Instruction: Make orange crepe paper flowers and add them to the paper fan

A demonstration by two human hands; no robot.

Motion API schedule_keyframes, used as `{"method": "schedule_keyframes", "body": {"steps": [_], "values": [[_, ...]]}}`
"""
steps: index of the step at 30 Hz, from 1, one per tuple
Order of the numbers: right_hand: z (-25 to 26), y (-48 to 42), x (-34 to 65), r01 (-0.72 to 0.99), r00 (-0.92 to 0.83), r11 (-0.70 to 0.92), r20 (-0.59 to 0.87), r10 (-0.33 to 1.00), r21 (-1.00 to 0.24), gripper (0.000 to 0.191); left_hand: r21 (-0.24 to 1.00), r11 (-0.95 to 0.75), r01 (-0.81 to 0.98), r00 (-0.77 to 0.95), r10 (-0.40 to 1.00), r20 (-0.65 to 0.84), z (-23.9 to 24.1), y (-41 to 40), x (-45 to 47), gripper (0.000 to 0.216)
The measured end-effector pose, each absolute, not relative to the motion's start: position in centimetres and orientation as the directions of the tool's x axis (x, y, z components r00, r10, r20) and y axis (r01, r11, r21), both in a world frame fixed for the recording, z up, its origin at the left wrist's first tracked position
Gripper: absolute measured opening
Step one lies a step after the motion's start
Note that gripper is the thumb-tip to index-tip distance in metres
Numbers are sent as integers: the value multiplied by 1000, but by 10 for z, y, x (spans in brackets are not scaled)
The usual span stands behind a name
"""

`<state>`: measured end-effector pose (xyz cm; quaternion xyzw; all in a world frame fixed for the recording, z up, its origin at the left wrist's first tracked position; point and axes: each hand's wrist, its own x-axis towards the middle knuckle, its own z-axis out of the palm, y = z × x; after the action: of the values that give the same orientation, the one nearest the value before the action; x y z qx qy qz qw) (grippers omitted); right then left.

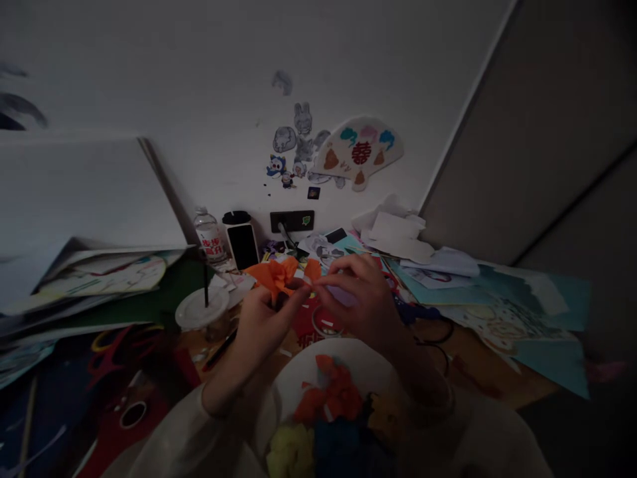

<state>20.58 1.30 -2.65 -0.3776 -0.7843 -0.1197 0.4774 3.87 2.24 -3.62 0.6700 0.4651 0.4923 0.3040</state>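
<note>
In the head view my left hand (266, 325) is closed on a crumpled piece of orange paper (273, 275), thin like crepe paper, which fans out above its thumb and fingers. My right hand (361, 299) meets it fingertip to fingertip, thumb and forefinger pinched beside a small orange flap (312, 269). Whatever lies in that pinch is too small and dim to make out. Below both hands is a white round plate-like surface (288, 372) bearing more crumpled orange paper (331, 395), a yellow bunch (291, 451), a blue bunch (341, 448) and a darker orange-yellow one (385, 415).
A lidded cup with a straw (202, 309) stands left of my hands. Behind it are a water bottle (209, 236) and a white-and-black container (241, 239). Papers (497, 318) cover the right side; folders (109, 272) lie left. A decorated fan (361, 153) hangs on the wall.
</note>
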Motion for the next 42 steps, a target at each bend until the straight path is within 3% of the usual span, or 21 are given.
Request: {"method": "schedule_keyframes", "body": {"steps": [8,11,16,21,36,42], "values": [[-32,16,203,726,-345,682,815,465,-83,12,768,-519,374,170,853,494,-49,28,39,20],[-31,17,204,711,-369,699,806,463,-77,12,781,-497,379,191,868,459,-50,29,38,22],[-23,16,212,602,-404,774,760,509,-199,12,818,-497,290,304,858,414,-42,28,33,21],[-18,13,219,520,-454,819,733,506,-244,11,848,-460,264,392,855,341,-33,24,31,25],[-23,8,213,637,-467,764,736,491,-105,9,806,-511,298,429,826,366,-34,25,32,21],[-20,7,215,590,-462,790,733,499,-167,9,857,-451,249,418,848,324,-30,21,31,22]]}}
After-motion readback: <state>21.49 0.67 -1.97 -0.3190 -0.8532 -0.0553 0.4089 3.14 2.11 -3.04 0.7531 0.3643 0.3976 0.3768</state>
